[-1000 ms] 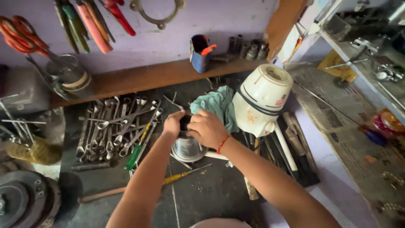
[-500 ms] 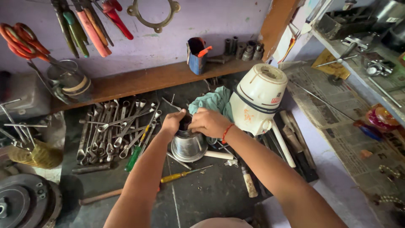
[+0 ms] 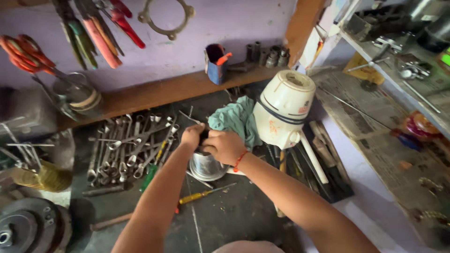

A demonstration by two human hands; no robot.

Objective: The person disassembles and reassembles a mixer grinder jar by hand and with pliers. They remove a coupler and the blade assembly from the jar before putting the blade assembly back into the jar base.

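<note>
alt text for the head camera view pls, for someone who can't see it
Both hands, left hand and right hand, grip the top of a shiny steel jar on a dark workbench. A white mixer base and a teal rag sit just behind, with wrenches spread to the left.

We see a small round jar of shiny polished metal [image 3: 205, 165] on a dark, matt and scratched worktop [image 3: 234, 215]. Beside it stands a cream-white appliance body of smooth, slightly glossy plastic [image 3: 283, 112], and a soft crumpled teal cloth [image 3: 234, 119]. The grey steel spanners [image 3: 131, 147] look dull, and the brown wooden shelf [image 3: 154, 93] looks rough.
</note>
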